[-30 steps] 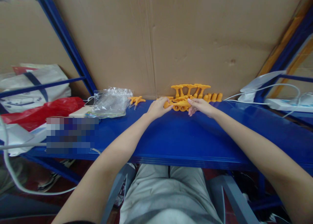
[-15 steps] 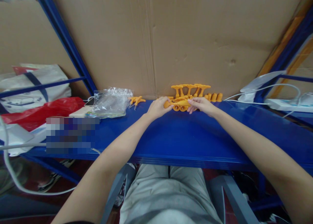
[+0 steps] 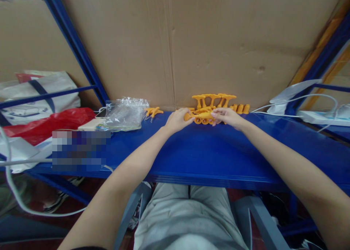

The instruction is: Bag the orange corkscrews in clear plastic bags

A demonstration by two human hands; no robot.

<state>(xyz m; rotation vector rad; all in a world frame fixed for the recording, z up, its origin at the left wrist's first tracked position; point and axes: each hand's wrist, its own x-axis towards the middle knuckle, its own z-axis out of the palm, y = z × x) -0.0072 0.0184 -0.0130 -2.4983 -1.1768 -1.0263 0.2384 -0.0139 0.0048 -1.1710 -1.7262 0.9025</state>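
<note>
My left hand [image 3: 178,120] is closed around one end of an orange plastic piece [image 3: 203,115], with a flat round end showing by the thumb. At its other end, my right hand [image 3: 224,116] pinches the piece between thumb and fingers. The piece is held level above several orange tubes [image 3: 204,121], whose round open ends face me. Behind it lie more orange parts, partly hidden. Several orange T-shaped pieces [image 3: 213,98] stand against the cardboard. To their right is a row of short orange cylinders [image 3: 243,108]. Left of my hands are orange handles with metal spirals [image 3: 153,112], like corkscrews.
All this is on a blue metal shelf [image 3: 191,151] backed by a cardboard wall [image 3: 218,42]. Clear plastic bags [image 3: 125,113], a red bag [image 3: 62,122] and a cloth bag [image 3: 54,93] lie left. A white cable [image 3: 306,95] and power strip [image 3: 322,117] are at right.
My right hand has shifted slightly and its fingers are more gathered on the orange piece. My left hand keeps its hold. The view has moved very little.
</note>
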